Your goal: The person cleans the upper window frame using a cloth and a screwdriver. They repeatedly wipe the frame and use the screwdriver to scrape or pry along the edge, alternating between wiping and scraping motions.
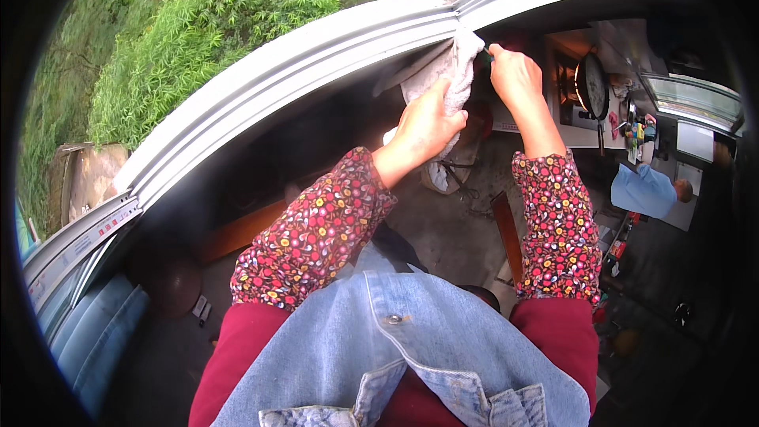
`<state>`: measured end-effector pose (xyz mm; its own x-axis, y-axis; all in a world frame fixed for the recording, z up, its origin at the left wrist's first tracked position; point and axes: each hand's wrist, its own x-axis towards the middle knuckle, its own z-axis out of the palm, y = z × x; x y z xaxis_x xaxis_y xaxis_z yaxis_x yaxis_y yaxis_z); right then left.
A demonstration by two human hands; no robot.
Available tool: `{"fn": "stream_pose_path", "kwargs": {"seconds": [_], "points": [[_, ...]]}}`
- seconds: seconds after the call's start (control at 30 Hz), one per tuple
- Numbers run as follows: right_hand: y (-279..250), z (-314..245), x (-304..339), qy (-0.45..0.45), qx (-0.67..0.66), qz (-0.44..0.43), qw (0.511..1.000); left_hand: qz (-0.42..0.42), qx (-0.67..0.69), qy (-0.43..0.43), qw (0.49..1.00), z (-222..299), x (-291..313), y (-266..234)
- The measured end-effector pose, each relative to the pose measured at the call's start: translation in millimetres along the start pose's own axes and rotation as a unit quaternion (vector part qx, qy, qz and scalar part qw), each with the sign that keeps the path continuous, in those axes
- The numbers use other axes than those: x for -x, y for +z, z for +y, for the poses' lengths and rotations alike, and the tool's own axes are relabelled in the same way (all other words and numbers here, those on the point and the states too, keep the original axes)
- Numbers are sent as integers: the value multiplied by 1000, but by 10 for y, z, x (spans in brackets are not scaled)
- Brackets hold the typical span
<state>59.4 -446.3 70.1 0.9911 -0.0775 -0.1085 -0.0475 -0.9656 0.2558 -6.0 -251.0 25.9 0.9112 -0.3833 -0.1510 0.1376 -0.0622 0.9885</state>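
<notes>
My left hand (pixel 425 122) is closed round a crumpled whitish cloth (pixel 433 79). The top of the cloth is pressed up against the inner edge of a white window frame (pixel 316 63), beside a joint in the frame, and its lower folds hang below my fingers. Just right of the cloth, my right hand (pixel 515 75) is closed, with thumb and forefinger pinched together. A small dark greenish bit shows at its fingertips, too little to tell what it is. Both forearms wear flowered sleeve covers.
Green shrubs (pixel 213 55) grow outside the frame. Inside, a round dark pan (pixel 591 85) and a counter with small items lie to the right, near a person in a light blue top (pixel 644 190). A bag (pixel 443 176) and a brown board (pixel 506 229) are below.
</notes>
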Motion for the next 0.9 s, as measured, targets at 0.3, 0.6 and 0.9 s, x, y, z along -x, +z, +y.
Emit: {"fn": "stream_pose_path", "kwargs": {"seconds": [0.3, 0.6, 0.9], "points": [[29, -413, -171, -164, 170, 7, 972, 32, -18, 13, 999, -320, 74, -108], [-320, -873, 70, -310, 148, 66, 937, 23, -38, 5, 999, -418, 920, -826], [-431, -1019, 183, -322, 37, -5, 946, 53, -27, -25, 998, -439, 1587, -1276]]}}
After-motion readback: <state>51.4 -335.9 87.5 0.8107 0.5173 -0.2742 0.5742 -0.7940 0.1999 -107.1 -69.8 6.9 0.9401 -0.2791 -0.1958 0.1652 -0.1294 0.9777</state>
